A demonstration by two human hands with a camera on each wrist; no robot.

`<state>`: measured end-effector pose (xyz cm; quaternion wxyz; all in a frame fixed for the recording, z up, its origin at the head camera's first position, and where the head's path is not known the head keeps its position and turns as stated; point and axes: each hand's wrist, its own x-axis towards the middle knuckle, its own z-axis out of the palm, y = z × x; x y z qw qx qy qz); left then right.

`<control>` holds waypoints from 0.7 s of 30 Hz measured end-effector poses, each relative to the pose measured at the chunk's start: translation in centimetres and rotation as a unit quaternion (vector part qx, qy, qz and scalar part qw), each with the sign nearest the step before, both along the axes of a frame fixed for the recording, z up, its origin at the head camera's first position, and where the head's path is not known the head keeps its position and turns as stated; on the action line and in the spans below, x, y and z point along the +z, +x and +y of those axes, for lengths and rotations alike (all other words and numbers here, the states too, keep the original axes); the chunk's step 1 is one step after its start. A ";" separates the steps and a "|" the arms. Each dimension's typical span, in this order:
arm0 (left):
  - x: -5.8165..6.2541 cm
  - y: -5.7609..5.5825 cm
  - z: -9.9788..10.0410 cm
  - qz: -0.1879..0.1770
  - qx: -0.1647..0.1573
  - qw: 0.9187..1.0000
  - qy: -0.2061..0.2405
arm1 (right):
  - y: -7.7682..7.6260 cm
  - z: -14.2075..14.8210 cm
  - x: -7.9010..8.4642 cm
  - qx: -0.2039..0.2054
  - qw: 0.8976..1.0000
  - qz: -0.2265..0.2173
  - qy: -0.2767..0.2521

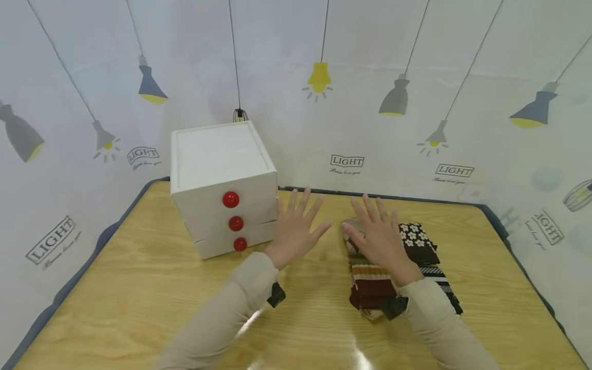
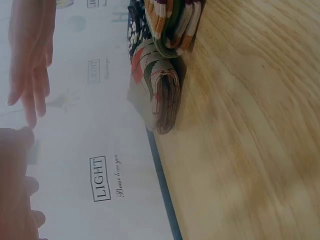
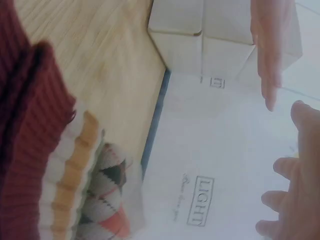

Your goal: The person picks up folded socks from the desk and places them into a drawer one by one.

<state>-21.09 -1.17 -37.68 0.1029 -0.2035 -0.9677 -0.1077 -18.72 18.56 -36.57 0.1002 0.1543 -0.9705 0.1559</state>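
Head view: nearest, your beige cloth sleeves are stretching over the pale wood-grained table. A small black device is hanging from your right cuff, seemingly close over the maroon ribbed-knit bundle with orange and cream bands. Beside that, a black-and-white striped cloth bundle is lying near your right sleeve. Your left hand and right hand are hovering with fingers spread wide, both holding nothing. Behind the maroon one, a grey-and-red diamond-patterned bundle is lying below your right fingers, next to a black folded bundle with white flowers.

You are seemingly just holding both hands out; you are doing it best by floating your right wrist clear of the folded cloth and your left fingertips clear of the white box-shaped drawer unit with round red knobs. Farthest, a white lamp-printed backdrop is hanging.
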 end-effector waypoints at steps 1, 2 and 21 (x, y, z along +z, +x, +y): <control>-0.1 0.2 -0.4 0.006 -0.007 1.000 0.007 | 0.1 -0.1 0.1 0.004 1.000 0.000 -0.003; -0.1 0.4 -0.7 0.011 -0.013 1.000 0.012 | 0.2 -0.2 0.2 0.008 1.000 0.002 -0.004; 4.2 4.4 -11.8 0.214 -0.108 0.968 0.073 | 1.1 -5.0 2.8 0.112 0.990 0.049 -0.072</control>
